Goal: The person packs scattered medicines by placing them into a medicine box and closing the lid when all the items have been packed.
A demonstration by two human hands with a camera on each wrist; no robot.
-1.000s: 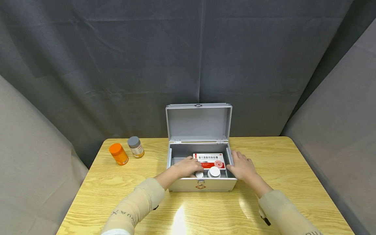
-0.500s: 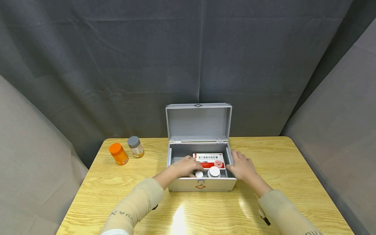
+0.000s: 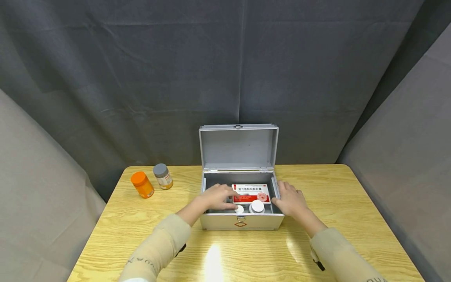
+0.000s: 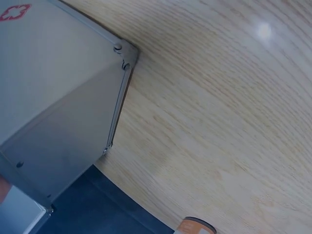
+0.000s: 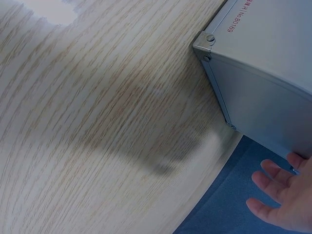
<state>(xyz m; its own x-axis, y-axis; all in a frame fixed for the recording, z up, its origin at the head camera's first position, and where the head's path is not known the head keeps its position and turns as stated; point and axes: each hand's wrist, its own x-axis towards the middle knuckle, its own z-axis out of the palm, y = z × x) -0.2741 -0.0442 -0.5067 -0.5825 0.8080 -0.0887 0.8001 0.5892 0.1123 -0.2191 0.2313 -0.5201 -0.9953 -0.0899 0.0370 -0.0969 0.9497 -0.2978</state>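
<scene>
A silver first-aid case [image 3: 243, 222] with a red cross emblem stands on the table, lid raised. Inside lie a white-and-red medicine box [image 3: 250, 188], a larger white-capped bottle [image 3: 257, 206] and a smaller white-capped bottle [image 3: 240, 209]. My left hand [image 3: 217, 197] hovers over the case's left half with fingers extended, thumb tip close by the smaller bottle. It holds nothing visible. At the right wall my right hand [image 3: 291, 199] rests on the rim; in the right wrist view its fingers [image 5: 265, 183] hang loosely spread beside the wall.
An orange bottle [image 3: 142, 185] and a grey-capped bottle [image 3: 163, 176] stand at the table's back left. Behind the wooden table [image 3: 334, 219] hangs a dark grey curtain [image 3: 158, 78], and pale cloth panels [image 3: 38, 188] flank it.
My left hand has drawn back from the smaller white-capped bottle, up and to the left, and its fingers have straightened. My right hand stays at the case's rim.
</scene>
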